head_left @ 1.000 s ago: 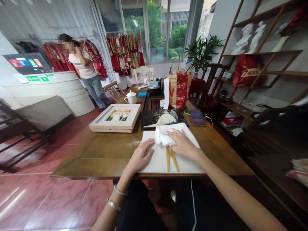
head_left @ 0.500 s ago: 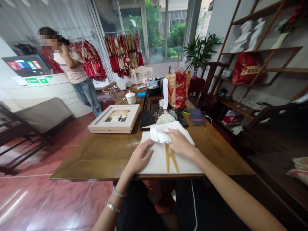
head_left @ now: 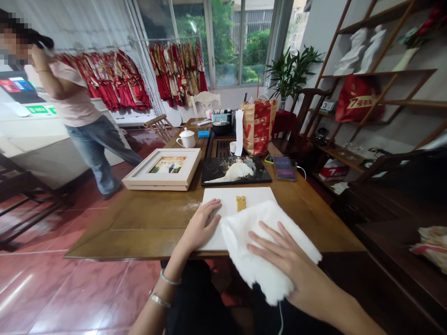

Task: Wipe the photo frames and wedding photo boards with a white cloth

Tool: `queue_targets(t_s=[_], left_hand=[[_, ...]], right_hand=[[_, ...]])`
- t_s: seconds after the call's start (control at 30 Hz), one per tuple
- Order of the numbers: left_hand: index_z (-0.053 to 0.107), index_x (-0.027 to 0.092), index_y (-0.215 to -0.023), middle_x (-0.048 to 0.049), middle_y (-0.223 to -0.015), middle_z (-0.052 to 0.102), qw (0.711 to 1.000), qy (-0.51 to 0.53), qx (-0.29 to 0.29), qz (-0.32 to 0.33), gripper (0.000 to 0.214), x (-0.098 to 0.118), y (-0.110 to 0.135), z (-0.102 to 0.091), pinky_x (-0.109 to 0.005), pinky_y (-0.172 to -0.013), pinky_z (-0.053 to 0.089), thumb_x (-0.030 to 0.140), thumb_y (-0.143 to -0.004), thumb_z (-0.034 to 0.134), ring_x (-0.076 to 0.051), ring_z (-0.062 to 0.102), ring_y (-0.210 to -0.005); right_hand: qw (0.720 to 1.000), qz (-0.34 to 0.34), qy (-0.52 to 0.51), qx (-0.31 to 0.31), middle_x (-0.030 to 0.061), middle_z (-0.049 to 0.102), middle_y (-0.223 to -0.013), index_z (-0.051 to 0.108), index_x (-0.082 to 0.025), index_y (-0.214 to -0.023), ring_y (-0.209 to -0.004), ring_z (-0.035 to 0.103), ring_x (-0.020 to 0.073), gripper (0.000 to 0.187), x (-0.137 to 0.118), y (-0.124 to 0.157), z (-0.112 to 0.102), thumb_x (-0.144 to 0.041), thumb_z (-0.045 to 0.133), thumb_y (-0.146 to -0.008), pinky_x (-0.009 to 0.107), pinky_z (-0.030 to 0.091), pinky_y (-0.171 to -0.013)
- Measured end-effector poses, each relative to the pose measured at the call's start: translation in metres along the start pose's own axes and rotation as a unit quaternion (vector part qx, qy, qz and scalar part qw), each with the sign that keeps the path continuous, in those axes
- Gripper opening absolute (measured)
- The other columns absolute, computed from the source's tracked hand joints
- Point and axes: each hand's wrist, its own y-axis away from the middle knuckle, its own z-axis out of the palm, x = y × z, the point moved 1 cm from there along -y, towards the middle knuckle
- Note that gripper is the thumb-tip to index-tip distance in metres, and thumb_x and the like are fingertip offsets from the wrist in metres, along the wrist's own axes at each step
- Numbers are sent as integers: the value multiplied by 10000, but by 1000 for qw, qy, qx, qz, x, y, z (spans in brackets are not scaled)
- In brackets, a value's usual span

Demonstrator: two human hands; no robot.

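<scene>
A white panel [head_left: 256, 191] lies flat at the near edge of the table. On its left side rests my left hand [head_left: 202, 223], open, fingers stretched out and holding nothing. My right hand [head_left: 279, 249] holds a white cloth [head_left: 240, 232] from above, fingers spread across it, thumb out of sight. The cloth covers the panel's near right part and hangs past the table edge. Above it shows the top end of a yellow forked piece [head_left: 240, 203] on the panel; its two legs are hidden under the cloth.
Beyond the panel lie a dark photo panel [head_left: 213, 170], a pale picture frame [head_left: 193, 167] and a phone [head_left: 284, 168]. A lidded white cup [head_left: 186, 138] and a red-brown paper bag [head_left: 258, 128] stand further back. A person [head_left: 73, 97] walks at the left.
My right hand has drawn the cloth toward me and to the right, spreading it over the forked piece's legs. My left hand stays nearly in place. The person has moved left and nearer.
</scene>
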Motion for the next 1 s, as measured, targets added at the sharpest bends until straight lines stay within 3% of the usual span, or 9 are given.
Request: queue_targets(t_s=[0.1, 0.23, 0.37, 0.47, 0.57, 0.67, 0.73, 0.8, 1.0], left_hand=[[548, 182, -1199, -88, -1354, 494, 1000, -2, -5, -2, 350, -1, 0, 0, -414, -1113, 263, 283, -884, 436, -208, 380, -1311], [552, 168, -1182, -110, -1384, 452, 999, -28, 14, -11, 354, -1, 1, -1, -401, -1106, 277, 310, -873, 452, -219, 355, -1327], [481, 80, -1248, -220, -1407, 375, 976, -135, 102, -134, 599, 0, 9, 0, -487, -1085, 275, 451, -785, 560, -336, 295, -1343], [489, 24, -1231, -270, -1409, 349, 958, -180, 94, -201, 670, 0, 15, 3, -527, -1098, 202, 517, -780, 536, -381, 234, -1357], [498, 37, -1223, -245, -1423, 346, 959, -176, 80, -205, 611, -2, 17, 4, -519, -1111, 165, 489, -810, 501, -360, 214, -1369], [485, 56, -1234, -218, -1420, 369, 963, -146, 84, -212, 575, -7, 17, 3, -537, -1109, 143, 439, -807, 514, -357, 204, -1373], [495, 64, -1222, -209, -1411, 386, 964, -123, 88, -219, 561, -12, 16, 2, -551, -1106, 130, 409, -782, 547, -368, 198, -1371], [527, 84, -1185, -198, -1396, 408, 963, -98, 100, -229, 534, -16, 14, 0, -562, -1103, 114, 377, -743, 591, -378, 207, -1366], [625, 147, -998, -153, -1355, 471, 954, 74, 144, -254, 411, -13, 14, -15, -530, -1100, 186, 228, -603, 701, -361, 250, -1356]], right_hand=[[999, -12, -31, -4, -12, 456, -1387, 465, -316, -1309, -1363, 239, 232, 638, 12, 9, -8, -89, 491, -713, 530, 107, -1120], [994, 30, -7, 107, 34, 524, -1330, 511, -259, -1277, -1321, 335, 232, 637, 66, 2, -15, -53, 454, -677, 528, 169, -1109], [974, 103, 66, 193, 55, 543, -1309, 504, -223, -1281, -1286, 391, 248, 630, 120, -6, -14, -76, 428, -673, 533, 260, -1074], [955, 163, 141, 205, 58, 556, -1294, 529, -217, -1254, -1274, 405, 271, 585, 137, -7, -12, -80, 424, -695, 551, 278, -1060], [940, 170, 182, 234, 92, 469, -1374, 483, -199, -1296, -1323, 309, 322, 534, 120, -4, -11, -168, 482, -763, 601, 259, -1048], [946, 65, 179, 264, 78, 336, -1462, 354, -206, -1384, -1373, 183, 305, 597, 75, -3, -4, -306, 533, -823, 570, 215, -1088], [963, -22, 174, 206, 58, 320, -1472, 303, -213, -1411, -1377, 186, 264, 608, 43, -4, 8, -296, 521, -849, 493, 247, -1106], [972, -43, 171, 153, 74, 301, -1479, 240, -199, -1436, -1373, 195, 272, 691, 24, -8, 22, -337, 553, -837, 481, 265, -1103], [982, -29, 146, 115, 64, 350, -1455, 188, -262, -1445, -1357, 234, 295, 694, 27, -20, 41, -267, 546, -850, 547, 287, -1072]])
